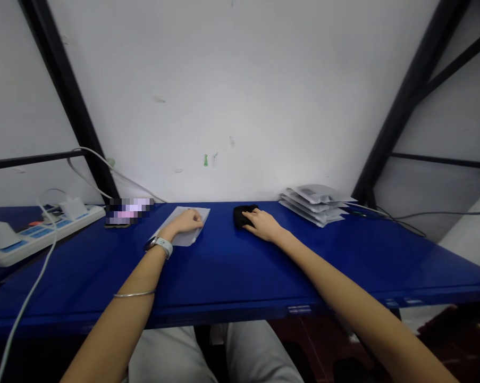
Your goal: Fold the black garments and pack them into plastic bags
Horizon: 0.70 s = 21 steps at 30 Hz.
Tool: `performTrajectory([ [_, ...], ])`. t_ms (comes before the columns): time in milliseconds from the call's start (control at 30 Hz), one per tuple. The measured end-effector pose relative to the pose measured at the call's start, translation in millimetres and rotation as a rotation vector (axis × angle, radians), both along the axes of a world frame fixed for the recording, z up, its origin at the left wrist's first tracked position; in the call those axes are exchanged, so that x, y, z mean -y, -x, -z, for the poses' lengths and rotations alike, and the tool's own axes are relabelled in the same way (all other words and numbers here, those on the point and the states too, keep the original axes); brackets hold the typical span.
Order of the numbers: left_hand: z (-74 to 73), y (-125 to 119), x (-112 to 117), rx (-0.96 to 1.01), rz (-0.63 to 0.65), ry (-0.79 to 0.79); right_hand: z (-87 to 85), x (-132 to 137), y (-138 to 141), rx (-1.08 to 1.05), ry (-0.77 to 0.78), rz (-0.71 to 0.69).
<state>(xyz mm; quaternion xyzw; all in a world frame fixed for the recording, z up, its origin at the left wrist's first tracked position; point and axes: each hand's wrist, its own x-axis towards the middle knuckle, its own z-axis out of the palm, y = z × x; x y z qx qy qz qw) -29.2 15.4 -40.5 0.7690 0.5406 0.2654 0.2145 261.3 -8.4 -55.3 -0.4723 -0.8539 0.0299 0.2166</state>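
Observation:
A translucent plastic bag (186,238) lies flat on the blue table. Over it rests my left hand (188,220), its fingers curled and closed; whether they pinch the bag or something small is hidden. To the right is a small black bundle (245,215), seemingly soft folded cloth, lying on the table. My right hand (262,224) grips its right side, with fingers on top and the thumb at the near edge.
Stacked translucent bags (315,205) with contents sit at the back right. Left are a blurred-out phone (122,215) and a white power strip (44,234) with plugs and cables. Black frame posts (58,80) rise at both sides, before a white wall (240,106).

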Motion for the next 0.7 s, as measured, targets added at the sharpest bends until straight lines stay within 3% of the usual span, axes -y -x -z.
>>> performTrajectory([
  [100, -0.7, -21, 9, -0.017, 0.216, -0.024, -0.4, -2, -1, 0.051, -0.081, -0.057],
  [233, 0.9, -42, 18, 0.046, 0.307, -0.04, 0.4, -6, -2, 0.036, -0.04, -0.13],
  [367, 7.5, -52, 18, 0.03, 0.291, -0.092, 1.2, -8, 7, -0.094, 0.066, -0.006],
  [500, 15.6, -58, 14, -0.001, 0.248, -0.177, -0.1, -3, 25, -0.362, 0.122, 0.173],
  [600, 19.4, -62, 10, 0.018, 0.222, -0.207, 2.5, 7, 39, -0.422, 0.142, 0.01],
  [700, 20.7, -62, 8, 0.054, 0.189, -0.187, 6.2, 16, 47, -0.271, 0.151, -0.133],
])
